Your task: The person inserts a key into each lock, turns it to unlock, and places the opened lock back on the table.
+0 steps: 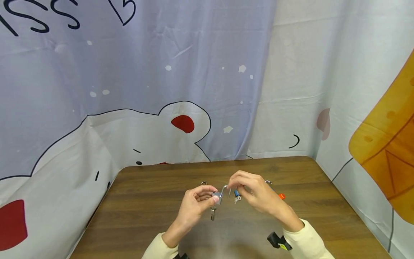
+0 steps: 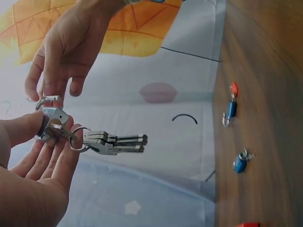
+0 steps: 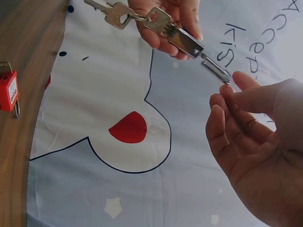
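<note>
A small silver padlock is held up over the table, gripped between the thumb and fingers of my left hand. One key sits in its keyhole, and a ring of several more keys hangs from that key. The padlock's shackle is swung out, with one end free of the body. My right hand pinches the shackle's outer end with thumb and fingertips, as the right wrist view shows.
On the wooden table lie a blue padlock with keys, another blue padlock with an orange-red piece, and a red padlock. In the head view my left hand mostly hides the red one. A printed curtain hangs behind.
</note>
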The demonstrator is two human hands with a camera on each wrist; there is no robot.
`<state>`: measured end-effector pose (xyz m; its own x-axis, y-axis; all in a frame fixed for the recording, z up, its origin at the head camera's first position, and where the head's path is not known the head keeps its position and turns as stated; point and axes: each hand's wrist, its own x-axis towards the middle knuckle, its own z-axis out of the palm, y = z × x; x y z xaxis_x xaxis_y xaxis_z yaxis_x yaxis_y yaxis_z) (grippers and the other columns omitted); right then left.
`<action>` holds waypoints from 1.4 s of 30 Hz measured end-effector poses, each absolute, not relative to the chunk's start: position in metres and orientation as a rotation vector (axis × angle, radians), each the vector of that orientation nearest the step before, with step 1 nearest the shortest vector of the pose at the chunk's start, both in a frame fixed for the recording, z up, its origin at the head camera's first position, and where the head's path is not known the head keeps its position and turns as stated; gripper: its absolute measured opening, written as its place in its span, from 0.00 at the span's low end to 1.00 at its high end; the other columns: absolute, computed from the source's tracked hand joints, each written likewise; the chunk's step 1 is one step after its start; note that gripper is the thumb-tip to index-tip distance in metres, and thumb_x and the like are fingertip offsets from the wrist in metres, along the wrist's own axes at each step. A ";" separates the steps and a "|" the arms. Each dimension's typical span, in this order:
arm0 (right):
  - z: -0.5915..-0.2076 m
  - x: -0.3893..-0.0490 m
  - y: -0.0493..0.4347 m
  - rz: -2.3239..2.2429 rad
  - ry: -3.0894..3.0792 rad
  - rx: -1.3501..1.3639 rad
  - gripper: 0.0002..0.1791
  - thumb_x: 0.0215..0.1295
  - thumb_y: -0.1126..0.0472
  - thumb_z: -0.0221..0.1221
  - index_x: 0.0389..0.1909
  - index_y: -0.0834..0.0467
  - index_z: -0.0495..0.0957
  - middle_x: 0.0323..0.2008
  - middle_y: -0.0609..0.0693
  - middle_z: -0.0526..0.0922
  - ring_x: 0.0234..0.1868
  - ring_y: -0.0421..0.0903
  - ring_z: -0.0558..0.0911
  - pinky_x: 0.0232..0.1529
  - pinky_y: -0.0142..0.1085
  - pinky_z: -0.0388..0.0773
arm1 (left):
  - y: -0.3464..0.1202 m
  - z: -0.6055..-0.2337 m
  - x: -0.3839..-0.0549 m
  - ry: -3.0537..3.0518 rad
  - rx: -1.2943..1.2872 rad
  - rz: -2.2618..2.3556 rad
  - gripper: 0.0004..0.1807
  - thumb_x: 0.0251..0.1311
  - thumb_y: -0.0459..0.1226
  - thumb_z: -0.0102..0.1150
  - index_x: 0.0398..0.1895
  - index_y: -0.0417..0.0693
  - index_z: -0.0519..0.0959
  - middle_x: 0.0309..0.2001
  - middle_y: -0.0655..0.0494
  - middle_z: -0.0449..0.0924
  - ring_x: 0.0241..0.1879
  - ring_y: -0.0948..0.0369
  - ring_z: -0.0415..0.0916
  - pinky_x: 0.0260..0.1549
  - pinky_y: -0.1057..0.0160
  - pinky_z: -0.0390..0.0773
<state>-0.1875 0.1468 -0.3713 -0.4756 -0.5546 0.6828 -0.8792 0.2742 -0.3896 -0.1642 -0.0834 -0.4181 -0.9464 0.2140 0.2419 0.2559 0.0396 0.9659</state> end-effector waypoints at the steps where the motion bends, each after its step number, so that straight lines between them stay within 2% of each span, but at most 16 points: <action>1: -0.372 -0.188 0.148 1.069 -2.150 1.274 0.20 0.57 0.80 0.58 0.38 0.52 0.82 0.39 0.41 0.83 0.41 0.38 0.82 0.41 0.26 0.78 | -0.085 -0.419 -0.165 -2.245 -0.498 -2.092 0.15 0.55 0.33 0.69 0.45 0.35 0.81 0.41 0.40 0.85 0.39 0.66 0.83 0.42 0.68 0.83; 7: -0.374 -0.187 0.152 1.106 -2.162 1.208 0.18 0.60 0.78 0.58 0.38 0.50 0.81 0.38 0.42 0.84 0.38 0.34 0.81 0.38 0.26 0.79 | -0.099 -0.429 -0.170 -2.280 -0.407 -2.053 0.16 0.54 0.33 0.70 0.45 0.36 0.82 0.40 0.42 0.85 0.39 0.64 0.84 0.43 0.68 0.83; 13: -0.376 -0.183 0.154 1.047 -2.151 1.159 0.14 0.63 0.72 0.59 0.41 0.50 0.80 0.38 0.44 0.83 0.37 0.33 0.79 0.38 0.20 0.75 | -0.118 -0.447 -0.182 -2.283 -0.228 -2.012 0.15 0.52 0.32 0.71 0.44 0.38 0.82 0.38 0.44 0.85 0.37 0.65 0.83 0.40 0.72 0.81; 21: -0.386 -0.180 0.158 0.898 -2.162 1.127 0.11 0.62 0.67 0.62 0.43 0.51 0.80 0.44 0.40 0.82 0.43 0.36 0.82 0.45 0.24 0.76 | -0.139 -0.469 -0.200 -2.296 -0.010 -1.994 0.16 0.53 0.33 0.71 0.45 0.37 0.82 0.36 0.47 0.85 0.32 0.67 0.81 0.33 0.67 0.82; 28: -0.399 -0.177 0.163 0.828 -2.191 1.151 0.11 0.63 0.64 0.63 0.45 0.51 0.80 0.45 0.40 0.81 0.47 0.37 0.81 0.53 0.22 0.73 | -0.155 -0.491 -0.217 -2.323 0.149 -2.013 0.16 0.54 0.34 0.70 0.45 0.35 0.82 0.36 0.47 0.87 0.32 0.61 0.84 0.31 0.67 0.81; 31: -0.405 -0.173 0.166 0.800 -2.217 1.140 0.13 0.63 0.62 0.63 0.48 0.50 0.79 0.48 0.41 0.80 0.49 0.38 0.81 0.56 0.23 0.72 | -0.160 -0.500 -0.224 -2.313 0.181 -2.060 0.18 0.56 0.33 0.68 0.48 0.32 0.79 0.37 0.46 0.87 0.34 0.54 0.86 0.34 0.63 0.85; 34: -0.408 -0.170 0.168 0.773 -2.247 1.116 0.15 0.64 0.59 0.64 0.51 0.50 0.79 0.51 0.42 0.80 0.52 0.40 0.80 0.58 0.26 0.72 | -0.165 -0.509 -0.229 -2.298 0.197 -2.103 0.19 0.58 0.31 0.66 0.50 0.28 0.77 0.38 0.43 0.87 0.34 0.51 0.87 0.36 0.59 0.86; 42: -0.417 -0.166 0.173 0.715 -2.274 1.102 0.16 0.64 0.58 0.64 0.52 0.48 0.78 0.53 0.42 0.79 0.55 0.41 0.80 0.54 0.36 0.79 | -0.173 -0.529 -0.241 -2.303 0.246 -2.172 0.18 0.60 0.25 0.60 0.53 0.23 0.74 0.42 0.36 0.85 0.33 0.57 0.85 0.35 0.60 0.86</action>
